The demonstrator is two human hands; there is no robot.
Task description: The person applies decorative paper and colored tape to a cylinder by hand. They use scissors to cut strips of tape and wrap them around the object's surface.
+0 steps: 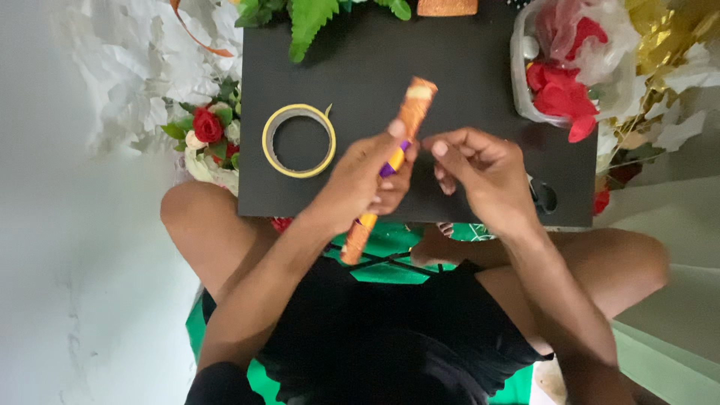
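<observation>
My left hand [365, 180] grips an orange glittery stick-like roll [414, 106] around its middle, where a purple and yellow band shows. The roll slants from the upper right over the black board [465, 67] down toward my lap. My right hand [480, 174] hovers just right of it, thumb and forefinger pinched together near the roll; what they pinch is too small to see. A yellow-edged tape roll [298, 140] lies flat on the board, left of my left hand.
Green fern leaves [311, 19] lie at the board's far edge. A small bouquet with a red rose [208, 126] sits left. A clear container of red petals [559, 94] stands right, gold and white paper beyond. Black scissors [541, 196] lie beside my right wrist.
</observation>
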